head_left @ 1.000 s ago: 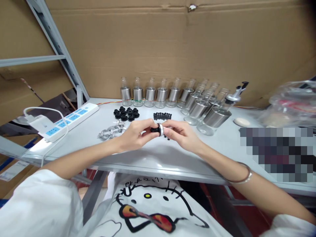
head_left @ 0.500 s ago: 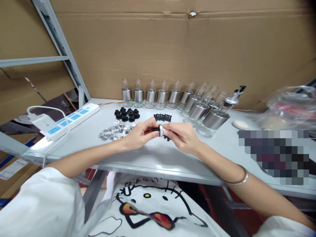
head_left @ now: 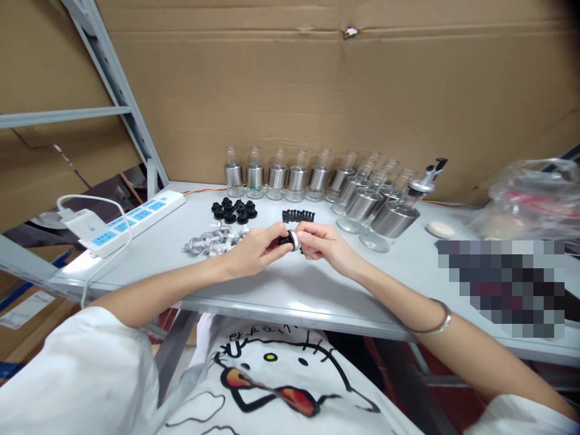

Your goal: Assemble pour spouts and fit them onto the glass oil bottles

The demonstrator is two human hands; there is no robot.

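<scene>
Between my two hands, above the middle of the table, is a bottle pourer (head_left: 293, 240) with a black ribbed stopper and a silvery collar. My left hand (head_left: 258, 249) pinches the black stopper end between thumb and fingers. My right hand (head_left: 328, 246) is closed on the collar's other side, its fingers hiding that end. Just behind my hands lies a row of small black caps (head_left: 298, 215). Left of them are several black ribbed stoppers (head_left: 233, 210) and, nearer me, a pile of silvery pourer parts (head_left: 211, 241).
Several glass bottles with steel sleeves (head_left: 298, 180) line the back of the table (head_left: 290, 293). One bottle (head_left: 396, 219) at the right carries a fitted pourer. A power strip (head_left: 136, 220) lies left; a white oval object (head_left: 440, 229) and a plastic bag (head_left: 528, 199) are right.
The right fingers have curled more tightly around their end of the pourer. The collar has turned slightly, and more of the black stopper shows at my left fingers.
</scene>
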